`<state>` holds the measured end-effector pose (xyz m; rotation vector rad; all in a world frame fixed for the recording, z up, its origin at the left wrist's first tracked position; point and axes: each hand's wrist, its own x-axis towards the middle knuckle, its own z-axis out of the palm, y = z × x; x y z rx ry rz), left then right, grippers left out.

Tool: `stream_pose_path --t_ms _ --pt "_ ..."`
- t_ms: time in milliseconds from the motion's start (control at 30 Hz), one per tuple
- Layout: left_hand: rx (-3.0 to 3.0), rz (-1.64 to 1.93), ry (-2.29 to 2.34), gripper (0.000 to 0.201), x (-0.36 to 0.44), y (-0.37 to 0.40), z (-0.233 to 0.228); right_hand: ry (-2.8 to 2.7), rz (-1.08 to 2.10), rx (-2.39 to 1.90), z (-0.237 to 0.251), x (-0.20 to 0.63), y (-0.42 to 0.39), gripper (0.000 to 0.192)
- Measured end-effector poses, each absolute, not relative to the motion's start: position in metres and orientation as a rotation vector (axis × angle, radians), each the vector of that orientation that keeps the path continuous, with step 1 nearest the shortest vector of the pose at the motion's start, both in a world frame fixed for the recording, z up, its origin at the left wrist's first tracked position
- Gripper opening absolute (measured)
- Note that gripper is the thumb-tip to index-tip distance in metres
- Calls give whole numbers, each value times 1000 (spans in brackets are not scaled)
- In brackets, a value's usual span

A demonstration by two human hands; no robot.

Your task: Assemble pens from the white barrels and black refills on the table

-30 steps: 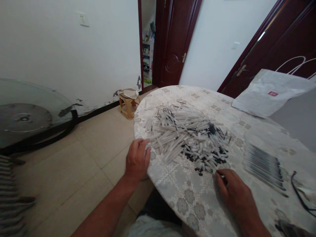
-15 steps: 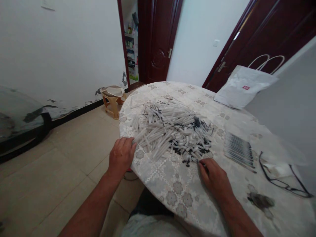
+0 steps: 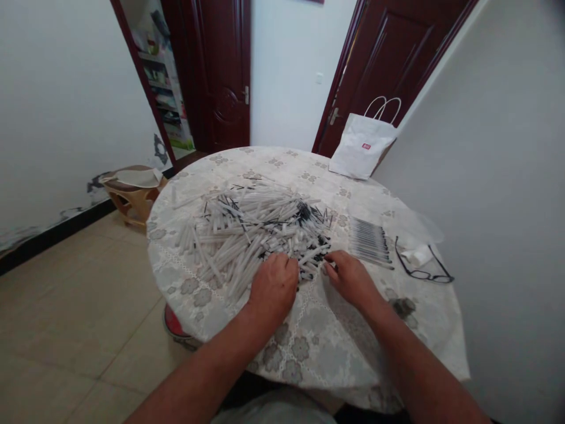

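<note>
1. I read this as picking parts: left hand [image 3: 274,284] rests palm-down on the near edge of the pen-tube pile [image 3: 251,227]; its grip I cannot tell.
2. Right hand [image 3: 351,277] pinches a small piece at the pile's right edge.
3. Next move needs one tube singled out.
4. Finished row [image 3: 369,240], glasses [image 3: 421,265] and bag [image 3: 362,146] lie on the surface [image 3: 335,341]; tangled tubes obstruct.

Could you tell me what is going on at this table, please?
A person sits at a round table covered by a flowered cloth, with both hands at the near edge of a big pile of white tubes and black parts. The left hand rests on the tubes; the right hand touches small pieces beside it. A neat row of black sticks, glasses and a white bag lie farther right.
</note>
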<state>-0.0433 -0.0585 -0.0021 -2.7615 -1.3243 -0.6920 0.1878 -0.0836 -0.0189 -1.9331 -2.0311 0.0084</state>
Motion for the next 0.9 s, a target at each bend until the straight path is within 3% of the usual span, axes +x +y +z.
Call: stream_pose_path --t_ms 167,433,667,900 --pt "-2819 -510 -1299 17 -22 -43 -10 -1888 -76 -2093 -9 221 -43 21" --pt "-2812 -534 -1419 18 -24 -39 -24 -1700 -105 -2152 -27 224 10 27" --pt "-2781 -874 -1383 18 -28 -33 -35 -1646 -144 -2198 -38 219 19 20" --pt "-2863 -1569 -1455 25 -33 -24 -33 -1542 -264 -2080 -20 223 -1 22"
